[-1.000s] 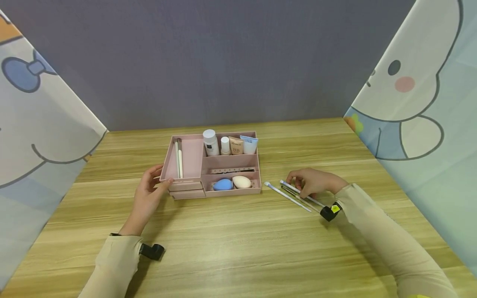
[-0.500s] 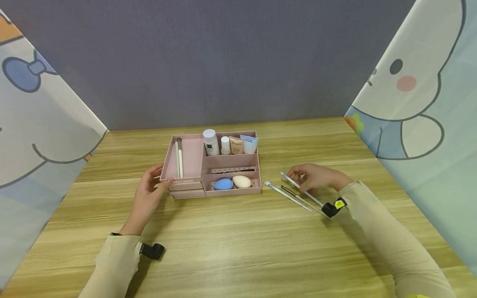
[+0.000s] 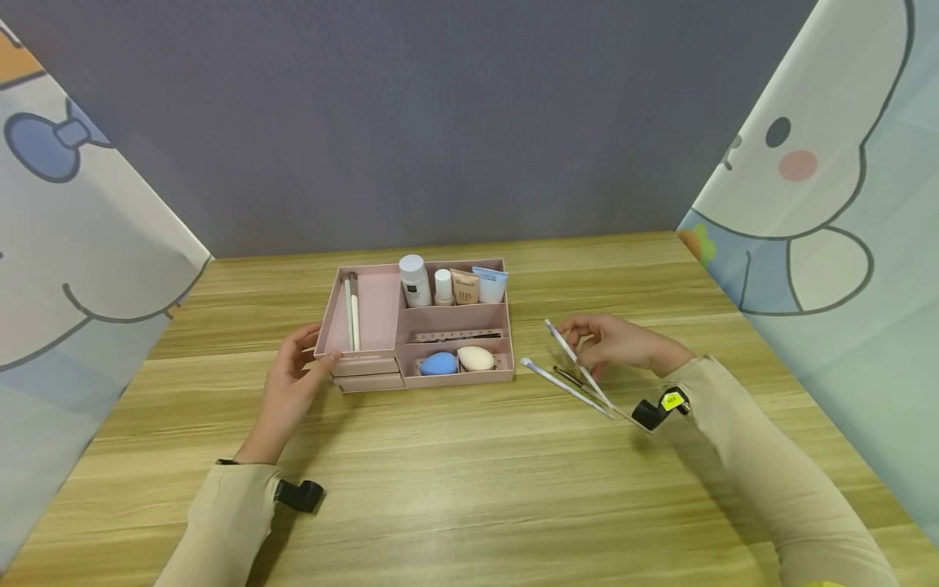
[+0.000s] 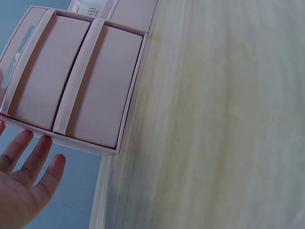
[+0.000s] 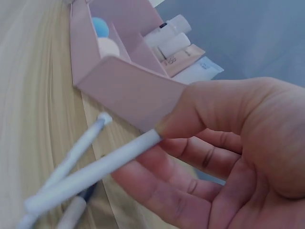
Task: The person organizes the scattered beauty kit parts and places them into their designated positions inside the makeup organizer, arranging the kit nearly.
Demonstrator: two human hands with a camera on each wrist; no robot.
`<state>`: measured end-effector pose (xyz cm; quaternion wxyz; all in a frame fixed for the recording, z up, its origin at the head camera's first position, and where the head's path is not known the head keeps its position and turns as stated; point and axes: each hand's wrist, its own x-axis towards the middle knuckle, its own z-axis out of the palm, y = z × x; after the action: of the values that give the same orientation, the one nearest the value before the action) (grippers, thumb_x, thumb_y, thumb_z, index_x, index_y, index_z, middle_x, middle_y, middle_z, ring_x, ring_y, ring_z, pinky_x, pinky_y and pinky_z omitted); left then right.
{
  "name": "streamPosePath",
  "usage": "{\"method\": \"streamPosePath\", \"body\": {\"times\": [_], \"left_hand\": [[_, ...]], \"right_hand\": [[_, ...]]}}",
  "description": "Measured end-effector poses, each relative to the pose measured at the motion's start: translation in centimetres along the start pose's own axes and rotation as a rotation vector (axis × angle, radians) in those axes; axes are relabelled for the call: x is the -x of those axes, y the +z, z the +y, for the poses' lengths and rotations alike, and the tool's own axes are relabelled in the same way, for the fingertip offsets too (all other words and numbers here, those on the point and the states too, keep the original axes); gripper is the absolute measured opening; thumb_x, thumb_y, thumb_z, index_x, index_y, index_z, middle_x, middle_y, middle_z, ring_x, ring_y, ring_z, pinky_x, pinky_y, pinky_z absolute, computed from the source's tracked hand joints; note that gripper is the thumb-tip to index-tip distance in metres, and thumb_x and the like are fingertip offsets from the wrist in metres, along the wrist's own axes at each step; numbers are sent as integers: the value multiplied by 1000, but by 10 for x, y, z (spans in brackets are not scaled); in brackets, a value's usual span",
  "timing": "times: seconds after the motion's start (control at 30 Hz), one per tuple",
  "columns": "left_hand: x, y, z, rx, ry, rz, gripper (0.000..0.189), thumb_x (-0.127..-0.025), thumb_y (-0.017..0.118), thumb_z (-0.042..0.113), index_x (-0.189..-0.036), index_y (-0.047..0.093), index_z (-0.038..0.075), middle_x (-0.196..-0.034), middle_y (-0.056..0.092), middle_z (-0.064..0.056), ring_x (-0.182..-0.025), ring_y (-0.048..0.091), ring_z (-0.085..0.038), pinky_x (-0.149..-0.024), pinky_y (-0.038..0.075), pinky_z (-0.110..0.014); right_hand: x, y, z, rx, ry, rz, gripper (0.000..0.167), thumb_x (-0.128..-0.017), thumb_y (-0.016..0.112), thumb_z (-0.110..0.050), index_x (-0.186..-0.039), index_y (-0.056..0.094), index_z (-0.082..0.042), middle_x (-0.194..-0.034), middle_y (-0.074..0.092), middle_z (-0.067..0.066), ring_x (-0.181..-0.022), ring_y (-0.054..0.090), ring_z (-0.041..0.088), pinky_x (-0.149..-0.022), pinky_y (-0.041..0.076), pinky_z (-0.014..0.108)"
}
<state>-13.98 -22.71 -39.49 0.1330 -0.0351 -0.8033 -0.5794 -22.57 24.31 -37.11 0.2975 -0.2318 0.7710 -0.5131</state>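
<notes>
2 brushes (image 3: 355, 322) in pink organizer (image 3: 455, 315), prob. 3 to go: loose pair (image 3: 565, 386) R of it, white brush (image 5: 95, 171) pinched in R hand (image 3: 612, 342); uncurled L hand (image 3: 290, 383) touching organizer.

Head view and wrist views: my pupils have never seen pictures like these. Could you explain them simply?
There is no robot here, just one person's bare hands. The wide picture comes from a camera on the head; each close one comes from a wrist camera.

On the wood-patterned table stands a pink organizer holding bottles, tubes, sponges and two pale-handled brushes. The left hand touches its near left corner. The right hand pinches a white brush; another white brush and a darker-tipped brush lie close by.
</notes>
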Motion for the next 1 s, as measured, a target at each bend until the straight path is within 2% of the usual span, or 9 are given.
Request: {"method": "streamPosePath", "body": {"times": [0.2, 0.5, 0.67, 0.87, 1.0], "left_hand": [[0, 1, 0, 0, 4, -2, 49, -99, 61, 8, -144, 42, 0, -132, 51, -18, -106, 51, -6, -81, 44, -14], [0, 0, 0, 4, 2, -7, 50, -99, 61, 8, -144, 41, 1, -133, 51, -19, -106, 51, -6, -81, 44, -14], [0, -1, 0, 0, -3, -11, 50, -99, 61, 9, -145, 41, 1, -134, 50, -18, -106, 51, -6, -81, 44, -14], [0, -1, 0, 0, -5, -10, 50, -99, 61, 9, -145, 41, 1, -134, 51, -18, -107, 51, -6, -81, 44, -13], [0, -1, 0, 4, -3, -7, 50, -99, 61, 8, -144, 42, 1, -133, 51, -18, -106, 51, -6, -81, 44, -14]], "right_hand": [[-3, 4, -2, -113, -4, 35, 60, -83, 59, 11, -136, 32, 20, -107, 50, 27, -69, 62, 17, -61, 58, 34], [-10, 16, -6, -258, -54, 79, 56, -85, 52, 13, -137, 33, 16, -105, 50, 22, -72, 64, 20, -64, 59, 36], [-14, 24, -13, -282, -56, 117, 59, -84, 52, 13, -140, 33, 14, -105, 50, 21, -71, 63, 20, -66, 59, 36], [-20, 33, -19, -303, -96, 136, 60, -85, 53, 13, -141, 30, 14, -105, 49, 21, -72, 63, 19, -66, 59, 36], [-25, 37, -22, -322, -110, 138, 60, -86, 53, 14, -141, 28, 15, -101, 50, 16, -71, 63, 17, -65, 59, 34]]}}
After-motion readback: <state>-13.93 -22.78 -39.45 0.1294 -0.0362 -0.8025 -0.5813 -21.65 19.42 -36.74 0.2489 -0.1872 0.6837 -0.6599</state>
